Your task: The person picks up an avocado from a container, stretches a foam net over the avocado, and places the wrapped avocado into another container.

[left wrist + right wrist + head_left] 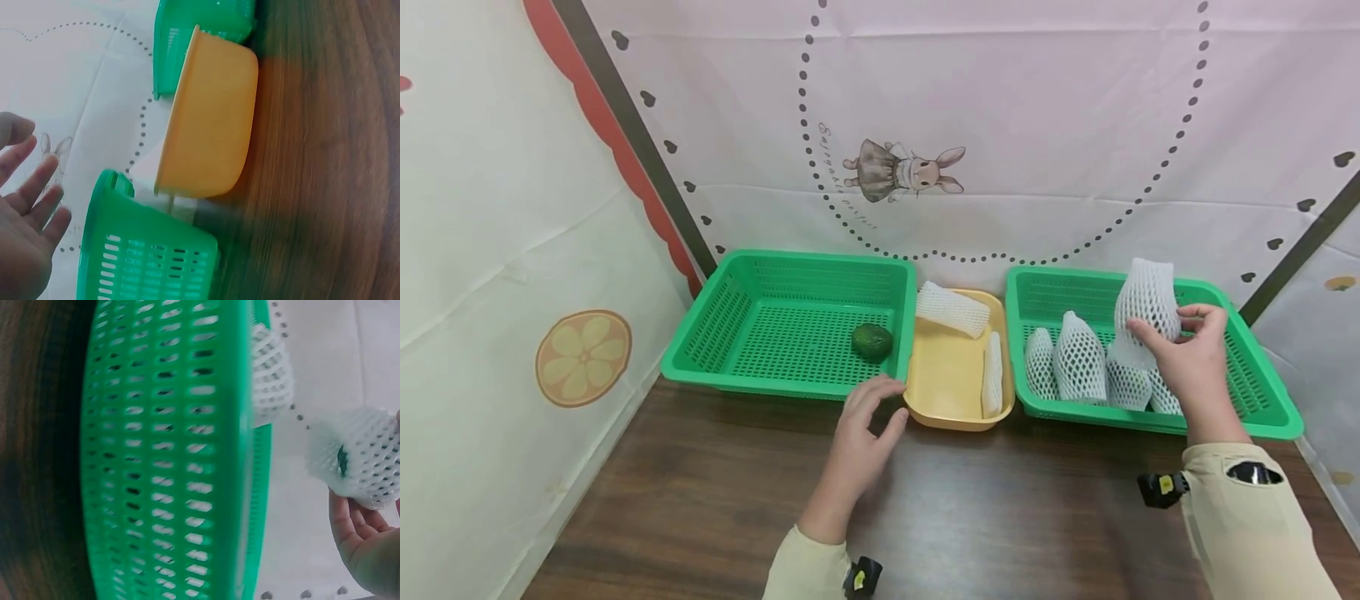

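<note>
My right hand (1198, 367) grips a white foam net sleeve (1146, 304) above the right green basket (1262, 375). In the right wrist view, something dark green shows through an opening of that net (369, 456); most of it is hidden. Several foam-netted pieces (1080, 358) stand or lie inside this basket below the hand. My left hand (861, 442), fingers spread and holding nothing, hovers by the front edge of the left green basket (790, 387). A dark green avocado (872, 342) without a net lies at that basket's right side.
Between the baskets sits a yellow tray (947, 367). It holds one foam sleeve (953, 309) at the back and another narrow one (992, 375) along its right side. A dark wooden table (970, 508) extends in front. A printed cloth (1037, 125) hangs behind.
</note>
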The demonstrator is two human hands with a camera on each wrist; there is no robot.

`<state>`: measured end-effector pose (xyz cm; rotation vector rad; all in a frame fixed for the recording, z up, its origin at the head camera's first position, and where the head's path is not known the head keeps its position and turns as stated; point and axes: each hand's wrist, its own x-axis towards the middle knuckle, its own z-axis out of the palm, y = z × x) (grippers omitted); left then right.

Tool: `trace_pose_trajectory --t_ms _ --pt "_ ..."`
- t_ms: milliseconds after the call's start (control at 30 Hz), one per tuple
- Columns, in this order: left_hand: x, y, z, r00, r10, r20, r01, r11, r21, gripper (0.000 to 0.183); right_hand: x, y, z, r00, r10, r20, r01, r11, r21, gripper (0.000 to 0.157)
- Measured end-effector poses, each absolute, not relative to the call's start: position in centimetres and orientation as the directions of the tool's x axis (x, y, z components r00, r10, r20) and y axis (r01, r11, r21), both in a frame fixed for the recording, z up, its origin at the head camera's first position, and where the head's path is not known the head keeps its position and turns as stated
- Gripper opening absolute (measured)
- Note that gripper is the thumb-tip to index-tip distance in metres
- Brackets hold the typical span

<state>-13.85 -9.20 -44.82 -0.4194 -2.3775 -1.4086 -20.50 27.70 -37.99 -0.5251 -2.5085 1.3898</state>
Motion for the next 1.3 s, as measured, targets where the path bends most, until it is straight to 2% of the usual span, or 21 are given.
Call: trace_pose_trajectory --t_ms 167,333,733,1033,1300 --pt "-14.6 -9.9 -45.0 -0.914 0.021 0.406 0.364 0.490 0.792 0.028 -20.4 28.3 -38.9 -0.922 0.386 -0.035 0.238 0.491 -0.838 0.070" --pt "-14.9 -10.2 -45.3 -0.938 0.023 0.345 0.306 0.519 0.798 0.031 -20.4 28.7 -39.7 -0.943 0.322 -0.086 0.250 0.514 -0.821 0.075" --pt "-15.1 -10.3 -45.5 -0.932 0.091 0.351 0.341 0.545 0.766 0.026 -20.5 29.5 -41.0 -0.954 0.230 -0.195 0.291 0.538 -0.791 0.075" --pt "-15.1 -10.5 -45.7 -0.931 0.099 0.351 0.345 0.548 0.762 0.024 -20.5 29.3 -41.7 -0.938 0.274 -0.213 0.330 0.510 -0.795 0.075" --pt "-15.1 -10.4 -45.7 -0.928 0.104 0.358 0.354 0.546 0.759 0.023 -20.4 28.9 -42.3 -0.934 0.320 -0.157 0.323 0.572 -0.754 0.081"
